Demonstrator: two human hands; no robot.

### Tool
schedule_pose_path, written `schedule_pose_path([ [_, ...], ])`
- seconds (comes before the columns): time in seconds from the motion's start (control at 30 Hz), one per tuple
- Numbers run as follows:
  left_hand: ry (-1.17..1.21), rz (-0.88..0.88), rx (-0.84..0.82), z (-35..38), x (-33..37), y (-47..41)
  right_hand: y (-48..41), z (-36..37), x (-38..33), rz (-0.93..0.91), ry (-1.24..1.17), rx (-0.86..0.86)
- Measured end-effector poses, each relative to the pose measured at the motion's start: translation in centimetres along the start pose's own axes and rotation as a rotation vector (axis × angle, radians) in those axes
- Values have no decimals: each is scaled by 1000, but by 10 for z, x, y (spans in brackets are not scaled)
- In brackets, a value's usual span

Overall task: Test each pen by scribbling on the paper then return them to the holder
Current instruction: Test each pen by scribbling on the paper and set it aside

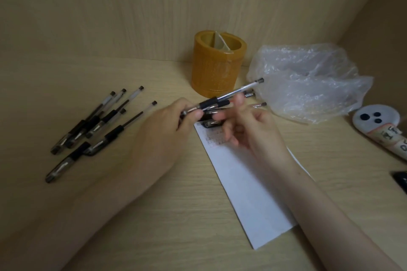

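Fingers (193,114) grip pen (233,92), holder (218,66) penless

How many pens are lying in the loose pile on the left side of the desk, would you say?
About 5 in the pile of pens, fanned and overlapping left of the left hand; overlaps may hide another. More pens are between the hands.

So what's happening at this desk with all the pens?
A person is testing pens. The left hand grips a clear black-grip pen by its tip end, while the right hand hovers over the white sheet of paper, fingers loosely curled near more pens. A bunch of similar pens lies on the wooden desk at left. No pens show in the amber cylindrical holder.
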State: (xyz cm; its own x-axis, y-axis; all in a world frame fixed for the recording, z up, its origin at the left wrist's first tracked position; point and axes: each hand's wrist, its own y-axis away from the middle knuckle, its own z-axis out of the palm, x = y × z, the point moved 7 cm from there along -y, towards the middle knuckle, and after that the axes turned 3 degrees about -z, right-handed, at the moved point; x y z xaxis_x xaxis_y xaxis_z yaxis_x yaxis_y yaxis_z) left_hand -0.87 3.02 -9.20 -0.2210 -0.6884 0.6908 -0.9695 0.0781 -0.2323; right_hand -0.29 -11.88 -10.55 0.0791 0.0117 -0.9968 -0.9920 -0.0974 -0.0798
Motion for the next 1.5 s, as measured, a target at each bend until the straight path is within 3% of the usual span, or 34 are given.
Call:
schedule_pose_path([
  [0.13,-126,80,128,-7,-4,-12,5,-12,-7,-53,7,120],
  [0.37,-287,241,225,4,-2,-16,2,-14,-10,-90,-3,155],
  [0.63,-282,162,231,-3,-14,-20,2,-15,-8,-75,23,163],
  [0.77,-461,150,277,-29,-13,-15,2,-18,-7,-80,17,176],
  [0.9,-577,-39,185,-38,-36,-12,0,-20,-7,-87,32,187],
  [1.13,-686,-85,100,-32,-46,-18,0,-22,-4,-75,58,191],
  [1.3,-652,-17,145,-33,-41,-17,-1,-20,-2,-82,68,171],
  [1.5,-246,218,211,-33,7,3,1,-11,0,-65,76,63],
])
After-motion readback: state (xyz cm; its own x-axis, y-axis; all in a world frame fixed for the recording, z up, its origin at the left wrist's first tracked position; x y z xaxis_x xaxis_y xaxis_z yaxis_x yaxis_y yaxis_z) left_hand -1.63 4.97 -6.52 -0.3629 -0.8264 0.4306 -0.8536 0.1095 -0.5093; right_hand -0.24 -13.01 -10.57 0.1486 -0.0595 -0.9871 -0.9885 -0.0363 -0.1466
